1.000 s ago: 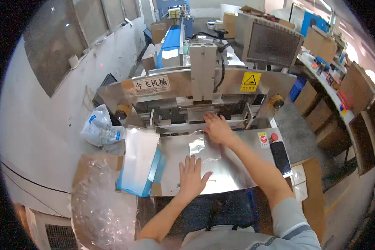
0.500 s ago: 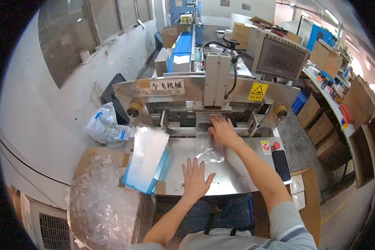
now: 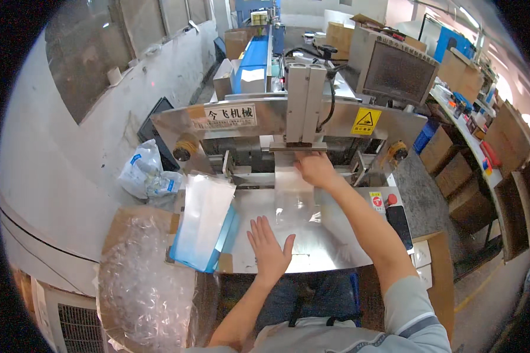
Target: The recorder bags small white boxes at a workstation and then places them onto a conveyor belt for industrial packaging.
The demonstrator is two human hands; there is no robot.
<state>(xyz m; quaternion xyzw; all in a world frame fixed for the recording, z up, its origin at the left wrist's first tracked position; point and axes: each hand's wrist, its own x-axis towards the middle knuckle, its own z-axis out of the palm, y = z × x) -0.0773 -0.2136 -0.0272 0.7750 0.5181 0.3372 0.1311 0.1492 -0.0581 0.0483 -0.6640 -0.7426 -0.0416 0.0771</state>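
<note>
A clear plastic sleeve or bag (image 3: 292, 197) lies flat on the steel worktop (image 3: 341, 235), its far end running under the horizontal press bar (image 3: 280, 147) of the machine. My right hand (image 3: 315, 169) reaches forward and rests palm down on the sleeve's right edge near the bar. Its fingertips are partly hidden at the bar. My left hand (image 3: 270, 250) is held over the worktop's near edge, fingers stretched and thumb apart, with nothing in it. Left of it is a stack of flat whitish clear sleeves (image 3: 203, 209) on a blue wrapper (image 3: 215, 253).
A carton (image 3: 150, 282) full of crumpled clear plastic stands at the left. Right on the worktop are a red button (image 3: 391, 199) and a black phone (image 3: 399, 226). Another carton (image 3: 436, 282) holds white pieces. Behind the machine runs a blue conveyor (image 3: 254, 53); a monitor (image 3: 397, 76) stands right.
My right hand has slid slightly forward, its fingertips now at the press bar. The bar sits a little lower in view. My left hand has shifted slightly left, its fingers closer together.
</note>
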